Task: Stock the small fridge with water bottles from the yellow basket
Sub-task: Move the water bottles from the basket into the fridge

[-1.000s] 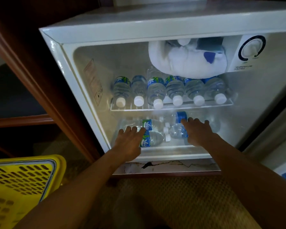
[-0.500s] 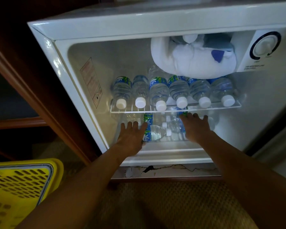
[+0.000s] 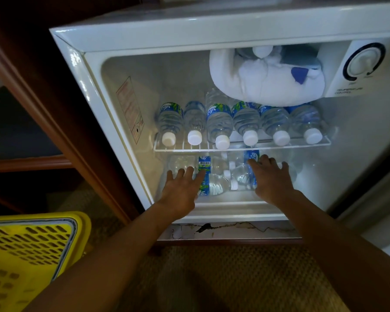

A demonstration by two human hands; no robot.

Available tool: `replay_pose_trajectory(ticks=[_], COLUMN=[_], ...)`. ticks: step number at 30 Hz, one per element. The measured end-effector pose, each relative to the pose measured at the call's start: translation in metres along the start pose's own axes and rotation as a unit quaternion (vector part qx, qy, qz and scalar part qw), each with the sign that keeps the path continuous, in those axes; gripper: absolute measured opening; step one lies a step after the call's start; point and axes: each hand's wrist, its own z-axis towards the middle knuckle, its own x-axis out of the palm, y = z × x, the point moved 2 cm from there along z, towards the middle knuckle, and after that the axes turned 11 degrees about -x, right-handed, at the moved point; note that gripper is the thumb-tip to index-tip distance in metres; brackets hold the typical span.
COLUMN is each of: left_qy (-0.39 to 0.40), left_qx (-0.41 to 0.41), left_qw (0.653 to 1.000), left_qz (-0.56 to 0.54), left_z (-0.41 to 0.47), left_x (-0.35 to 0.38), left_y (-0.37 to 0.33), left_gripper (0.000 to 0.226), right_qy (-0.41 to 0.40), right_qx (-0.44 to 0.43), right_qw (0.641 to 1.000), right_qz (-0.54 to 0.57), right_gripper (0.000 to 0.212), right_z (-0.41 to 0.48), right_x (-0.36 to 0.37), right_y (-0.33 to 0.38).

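Note:
The small white fridge (image 3: 81, 70) stands open in front of me. Several water bottles (image 3: 220, 122) lie in a row on its wire shelf (image 3: 241, 147), white caps toward me. Below the shelf, more bottles lie crosswise on the fridge floor. My left hand (image 3: 181, 190) rests flat, fingers spread, on the left lower bottle (image 3: 214, 185). My right hand (image 3: 271, 179) lies flat on the right lower bottle (image 3: 242, 175), which points cap-left. Neither hand is wrapped around a bottle. The yellow basket (image 3: 32, 251) sits at the lower left, its inside hidden.
An iced-up freezer block (image 3: 263, 79) hangs above the shelf, with a temperature dial (image 3: 364, 61) to its right. Dark wooden cabinet framing (image 3: 45, 122) borders the fridge on the left. Woven brown carpet (image 3: 223, 278) lies below.
Both hands have pushed a little deeper into the lower compartment, sliding the lower bottles back under the shelf. The view has shifted slightly.

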Motion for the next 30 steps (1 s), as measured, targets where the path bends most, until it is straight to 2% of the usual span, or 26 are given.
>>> replay_pose_trajectory(ticks=[4,11,14,20,30], left_qy=[-0.023,-0.014,-0.018,-0.031,-0.039], left_qx=[-0.019,-0.039,-0.04,-0.034,-0.041], left_qw=[1.0,0.999,0.999,0.999,0.998], left_qz=[0.007,-0.003,-0.015,-0.018,-0.007], left_z=[-0.001,0.01,0.011,0.001,-0.01], left_x=[0.0,-0.004,0.0,0.003,0.002], left_y=[-0.001,-0.003,-0.003,-0.002,-0.006], left_gripper=[0.081,0.086,0.082,0.074,0.073], right_qy=[-0.006,-0.014,-0.028,-0.033,-0.093], right_qx=[0.0,0.009,0.007,0.003,0.005], right_qw=[1.0,1.0,1.0,0.999,0.995], right_qz=[0.004,0.008,0.006,0.023,0.021], right_gripper=[0.082,0.076,0.076,0.089,0.079], right_z=[0.0,0.011,0.013,0.002,-0.008], right_x=[0.005,0.006,0.007,0.014,0.028], right_y=[-0.003,-0.008,-0.007,-0.002,0.002])
